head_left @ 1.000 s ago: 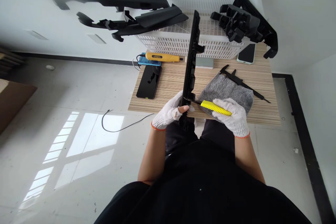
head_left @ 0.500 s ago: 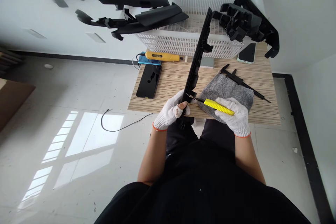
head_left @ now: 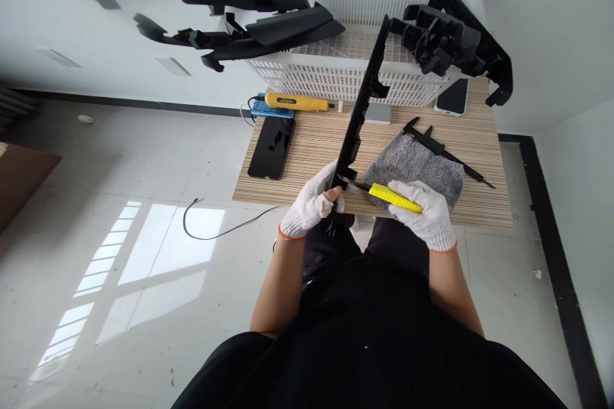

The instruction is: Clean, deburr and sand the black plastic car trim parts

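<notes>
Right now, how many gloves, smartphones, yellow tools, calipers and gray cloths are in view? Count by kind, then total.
Gloves: 2 (left glove, right glove)
Smartphones: 2 (dark phone, light-cased phone)
Yellow tools: 2 (yellow-handled tool, corded yellow tool)
Calipers: 1
Gray cloths: 1
Total: 8

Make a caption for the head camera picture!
Gloved left hand grips a long black part; gloved right hand holds a yellow-handled tool close by.

The strip looks like plastic, the cloth fuzzy, the floor glossy.
</notes>
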Action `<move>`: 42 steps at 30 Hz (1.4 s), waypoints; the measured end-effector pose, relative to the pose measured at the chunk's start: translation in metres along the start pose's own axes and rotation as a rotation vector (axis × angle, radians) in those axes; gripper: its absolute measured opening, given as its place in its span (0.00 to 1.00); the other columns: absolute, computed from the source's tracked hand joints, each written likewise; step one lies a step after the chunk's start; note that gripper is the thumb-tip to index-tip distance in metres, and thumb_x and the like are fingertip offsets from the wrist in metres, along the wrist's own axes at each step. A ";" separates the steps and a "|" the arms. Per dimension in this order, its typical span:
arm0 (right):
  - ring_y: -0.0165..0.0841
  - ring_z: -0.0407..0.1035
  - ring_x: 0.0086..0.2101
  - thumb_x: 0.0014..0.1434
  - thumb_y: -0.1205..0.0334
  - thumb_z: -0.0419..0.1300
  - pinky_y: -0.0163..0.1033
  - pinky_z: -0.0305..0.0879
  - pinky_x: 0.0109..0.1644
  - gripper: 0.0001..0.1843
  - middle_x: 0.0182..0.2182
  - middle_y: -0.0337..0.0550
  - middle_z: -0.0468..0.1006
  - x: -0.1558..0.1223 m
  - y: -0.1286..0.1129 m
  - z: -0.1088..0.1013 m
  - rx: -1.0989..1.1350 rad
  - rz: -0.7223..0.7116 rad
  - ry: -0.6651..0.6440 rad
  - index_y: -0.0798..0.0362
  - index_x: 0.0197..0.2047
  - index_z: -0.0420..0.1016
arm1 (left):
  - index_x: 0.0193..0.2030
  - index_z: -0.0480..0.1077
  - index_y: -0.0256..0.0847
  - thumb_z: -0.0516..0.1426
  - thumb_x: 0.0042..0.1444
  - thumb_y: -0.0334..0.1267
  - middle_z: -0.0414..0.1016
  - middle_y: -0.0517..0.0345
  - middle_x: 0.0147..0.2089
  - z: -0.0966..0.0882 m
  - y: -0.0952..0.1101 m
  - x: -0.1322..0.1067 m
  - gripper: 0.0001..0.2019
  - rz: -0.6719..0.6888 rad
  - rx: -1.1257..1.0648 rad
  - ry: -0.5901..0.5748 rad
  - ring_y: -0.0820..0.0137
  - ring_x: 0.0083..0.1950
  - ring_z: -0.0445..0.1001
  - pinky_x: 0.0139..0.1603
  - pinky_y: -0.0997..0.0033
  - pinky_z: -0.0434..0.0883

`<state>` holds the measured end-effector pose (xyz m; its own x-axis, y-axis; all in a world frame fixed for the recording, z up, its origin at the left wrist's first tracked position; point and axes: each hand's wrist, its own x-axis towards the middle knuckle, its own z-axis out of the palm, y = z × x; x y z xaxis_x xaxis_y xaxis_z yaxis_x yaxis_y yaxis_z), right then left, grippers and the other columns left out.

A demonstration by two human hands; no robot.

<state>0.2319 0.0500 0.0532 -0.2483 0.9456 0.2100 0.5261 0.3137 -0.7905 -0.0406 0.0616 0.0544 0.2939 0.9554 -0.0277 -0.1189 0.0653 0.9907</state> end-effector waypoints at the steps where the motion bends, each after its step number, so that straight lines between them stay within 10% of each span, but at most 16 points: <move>1: 0.39 0.81 0.40 0.64 0.52 0.67 0.46 0.84 0.45 0.23 0.47 0.43 0.84 0.001 -0.001 0.000 -0.054 -0.046 -0.024 0.41 0.61 0.80 | 0.72 0.62 0.36 0.60 0.65 0.52 0.80 0.48 0.44 -0.001 -0.001 0.000 0.33 0.006 0.009 0.004 0.75 0.25 0.72 0.28 0.73 0.69; 10: 0.42 0.82 0.47 0.67 0.47 0.62 0.46 0.79 0.51 0.30 0.53 0.47 0.84 0.006 -0.009 0.000 -0.289 -0.133 -0.163 0.51 0.67 0.73 | 0.72 0.62 0.36 0.59 0.66 0.52 0.75 0.55 0.35 -0.003 -0.006 -0.001 0.33 0.052 0.055 0.015 0.73 0.25 0.71 0.29 0.71 0.69; 42: 0.40 0.80 0.34 0.64 0.40 0.64 0.44 0.76 0.39 0.29 0.40 0.46 0.85 0.002 -0.005 0.010 -0.406 -0.124 -0.051 0.46 0.62 0.79 | 0.66 0.65 0.37 0.67 0.57 0.53 0.74 0.59 0.33 -0.002 0.003 0.000 0.36 -0.058 -0.003 0.005 0.75 0.25 0.70 0.25 0.74 0.64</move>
<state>0.2205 0.0490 0.0521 -0.3640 0.8965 0.2524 0.7650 0.4424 -0.4680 -0.0433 0.0621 0.0572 0.2955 0.9515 -0.0856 -0.1051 0.1215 0.9870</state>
